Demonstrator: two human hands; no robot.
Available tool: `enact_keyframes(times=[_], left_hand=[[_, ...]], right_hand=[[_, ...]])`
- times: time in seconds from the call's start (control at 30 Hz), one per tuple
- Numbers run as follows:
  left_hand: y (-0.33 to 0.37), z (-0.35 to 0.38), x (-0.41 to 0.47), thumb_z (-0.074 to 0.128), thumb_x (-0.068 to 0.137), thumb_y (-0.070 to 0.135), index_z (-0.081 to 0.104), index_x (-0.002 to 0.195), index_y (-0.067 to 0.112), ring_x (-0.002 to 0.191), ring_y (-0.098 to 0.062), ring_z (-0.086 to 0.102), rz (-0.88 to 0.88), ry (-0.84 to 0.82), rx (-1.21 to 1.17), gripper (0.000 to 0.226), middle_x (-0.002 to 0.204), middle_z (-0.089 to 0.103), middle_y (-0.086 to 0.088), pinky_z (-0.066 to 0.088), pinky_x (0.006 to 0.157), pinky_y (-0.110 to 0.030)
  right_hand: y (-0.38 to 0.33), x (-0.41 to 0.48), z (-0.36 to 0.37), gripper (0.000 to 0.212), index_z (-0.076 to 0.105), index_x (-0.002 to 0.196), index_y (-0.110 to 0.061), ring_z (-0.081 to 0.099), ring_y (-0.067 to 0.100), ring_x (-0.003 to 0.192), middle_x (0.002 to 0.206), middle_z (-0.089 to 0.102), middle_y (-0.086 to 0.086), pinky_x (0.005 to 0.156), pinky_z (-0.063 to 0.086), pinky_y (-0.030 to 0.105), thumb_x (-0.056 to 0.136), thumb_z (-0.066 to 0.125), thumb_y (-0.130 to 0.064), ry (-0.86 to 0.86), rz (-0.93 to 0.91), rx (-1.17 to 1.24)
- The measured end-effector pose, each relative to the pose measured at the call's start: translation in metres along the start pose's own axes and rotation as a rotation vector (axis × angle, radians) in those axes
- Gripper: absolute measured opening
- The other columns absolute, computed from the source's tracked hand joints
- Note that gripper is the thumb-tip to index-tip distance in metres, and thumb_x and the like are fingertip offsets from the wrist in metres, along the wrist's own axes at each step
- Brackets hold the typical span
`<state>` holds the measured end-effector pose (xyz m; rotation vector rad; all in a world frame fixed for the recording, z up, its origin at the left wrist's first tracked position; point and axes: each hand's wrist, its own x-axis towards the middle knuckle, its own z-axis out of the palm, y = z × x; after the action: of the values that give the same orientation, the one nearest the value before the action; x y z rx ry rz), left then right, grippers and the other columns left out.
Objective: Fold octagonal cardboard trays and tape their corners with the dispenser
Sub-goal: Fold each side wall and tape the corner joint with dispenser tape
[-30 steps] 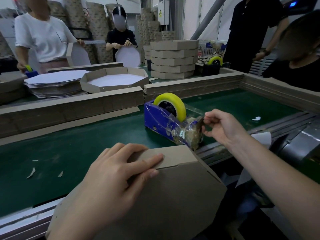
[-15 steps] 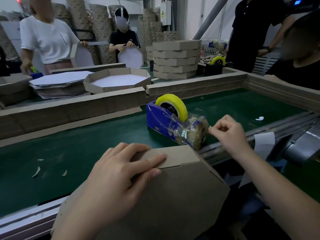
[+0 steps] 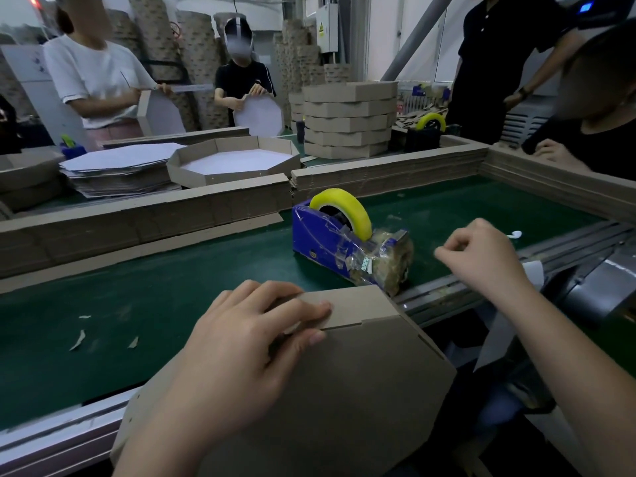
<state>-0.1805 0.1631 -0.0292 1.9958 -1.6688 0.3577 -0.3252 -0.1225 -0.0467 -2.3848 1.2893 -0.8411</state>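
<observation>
i read this as the taping step on one corner, with the fold already made. the cardboard tray [image 3: 344, 390] is tipped up against the near edge of the green table [image 3: 137, 304], brown underside toward me and one folded side wall at the top. my left hand [image 3: 241, 346] lies spread over that upper corner. its fingers are fairly straight and press the wall and its flap flat, and the thumb bears on the base panel. it grips nothing.

my right hand [image 3: 478, 256] hangs in the air just beside the cutter end of the blue tape dispenser [image 3: 330, 242], apart from it. thumb and forefinger are pinched tip to tip and the other fingers are curled in. i judge it holds a strip of tape off the yellow roll [image 3: 347, 204], but clear film does not show against the table and i cannot make it out.

the next move calls for carrying that pinch across to the seam by my left fingertips [image 3: 323, 306] and laying the strip over the joint. the left hand must hold its pressure until the tape bites, or the wall will likely spring open. a finished tray [image 3: 234, 160] and a stack of trays [image 3: 347, 118] sit beyond the cardboard barrier.
</observation>
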Motion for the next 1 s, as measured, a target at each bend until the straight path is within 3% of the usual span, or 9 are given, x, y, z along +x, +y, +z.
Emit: enact_keyframes(times=[0.07, 0.13, 0.2, 0.27, 0.33, 0.53, 0.77, 0.9, 1.0], left_hand=[[-0.001, 0.000, 0.001, 0.044, 0.090, 0.048, 0.072, 0.104, 0.035, 0.091, -0.015, 0.061, -0.001, 0.006, 0.001, 0.034, 0.107, 0.065, 0.014, 0.051, 0.070, -0.037], [-0.001, 0.001, 0.002, 0.044, 0.090, 0.048, 0.071, 0.100, 0.034, 0.092, -0.016, 0.061, 0.004, 0.007, -0.003, 0.032, 0.107, 0.065, 0.015, 0.051, 0.070, -0.038], [-0.001, 0.002, 0.002, 0.044, 0.090, 0.048, 0.069, 0.097, 0.034, 0.091, -0.016, 0.061, 0.009, 0.006, -0.006, 0.030, 0.107, 0.064, 0.015, 0.051, 0.070, -0.038], [-0.001, 0.003, 0.003, 0.045, 0.090, 0.048, 0.069, 0.096, 0.033, 0.091, -0.017, 0.061, 0.012, 0.006, -0.006, 0.029, 0.107, 0.065, 0.014, 0.051, 0.070, -0.039], [-0.001, 0.003, 0.003, 0.046, 0.090, 0.047, 0.069, 0.094, 0.032, 0.091, -0.017, 0.061, 0.015, 0.004, -0.004, 0.028, 0.107, 0.065, 0.013, 0.051, 0.069, -0.040], [-0.002, 0.001, 0.002, 0.044, 0.091, 0.046, 0.067, 0.098, 0.032, 0.097, -0.017, 0.059, 0.029, -0.033, -0.019, 0.027, 0.112, 0.063, 0.014, 0.050, 0.075, -0.042], [-0.004, 0.001, 0.001, 0.044, 0.090, 0.044, 0.069, 0.105, 0.030, 0.101, -0.017, 0.059, 0.033, -0.049, -0.042, 0.032, 0.116, 0.062, 0.012, 0.050, 0.077, -0.046], [-0.004, 0.002, 0.002, 0.044, 0.090, 0.045, 0.069, 0.106, 0.030, 0.103, -0.017, 0.059, 0.034, -0.047, -0.047, 0.033, 0.117, 0.062, 0.013, 0.049, 0.078, -0.047], [-0.003, 0.002, 0.001, 0.044, 0.090, 0.046, 0.066, 0.105, 0.030, 0.103, -0.017, 0.059, 0.029, -0.055, -0.068, 0.031, 0.116, 0.062, 0.013, 0.049, 0.080, -0.047]], right_hand=[[-0.011, -0.013, -0.013, 0.019, 0.066, 0.065, -0.017, 0.057, 0.027, 0.081, 0.084, 0.055, 0.005, 0.068, 0.040, 0.029, 0.083, 0.071, -0.020, 0.139, -0.056, 0.220], [-0.038, -0.040, -0.026, 0.016, 0.070, 0.066, -0.023, 0.059, 0.017, 0.066, 0.067, 0.061, -0.001, 0.059, 0.041, 0.020, 0.082, 0.074, -0.022, 0.152, -0.109, 0.590], [-0.069, -0.082, -0.030, 0.012, 0.074, 0.069, -0.023, 0.047, 0.004, 0.045, 0.049, 0.055, -0.009, 0.044, 0.036, 0.016, 0.074, 0.075, -0.033, 0.006, -0.116, 0.985], [-0.092, -0.121, -0.023, 0.023, 0.075, 0.072, -0.018, 0.037, 0.000, 0.037, 0.042, 0.046, -0.010, 0.038, 0.028, 0.015, 0.067, 0.074, -0.040, -0.157, -0.059, 1.181], [-0.107, -0.147, -0.011, 0.015, 0.075, 0.067, -0.014, 0.039, -0.001, 0.033, 0.038, 0.046, -0.012, 0.038, 0.028, 0.007, 0.067, 0.080, -0.029, -0.214, -0.006, 1.304], [-0.116, -0.165, 0.019, 0.022, 0.076, 0.062, -0.013, 0.039, -0.001, 0.031, 0.035, 0.045, -0.010, 0.036, 0.028, 0.007, 0.057, 0.070, -0.034, -0.192, 0.315, 1.452], [-0.118, -0.166, 0.023, 0.022, 0.075, 0.057, -0.011, 0.031, 0.000, 0.032, 0.035, 0.040, -0.009, 0.036, 0.024, 0.009, 0.059, 0.073, -0.033, -0.149, 0.439, 1.431], [-0.114, -0.165, 0.027, 0.023, 0.073, 0.056, -0.010, 0.023, 0.005, 0.034, 0.036, 0.032, -0.004, 0.035, 0.020, 0.013, 0.074, 0.076, -0.024, -0.159, 0.466, 1.369], [-0.112, -0.163, 0.026, 0.024, 0.074, 0.057, -0.010, 0.023, 0.006, 0.032, 0.036, 0.031, -0.003, 0.034, 0.018, 0.014, 0.074, 0.077, -0.026, -0.204, 0.495, 1.364]])
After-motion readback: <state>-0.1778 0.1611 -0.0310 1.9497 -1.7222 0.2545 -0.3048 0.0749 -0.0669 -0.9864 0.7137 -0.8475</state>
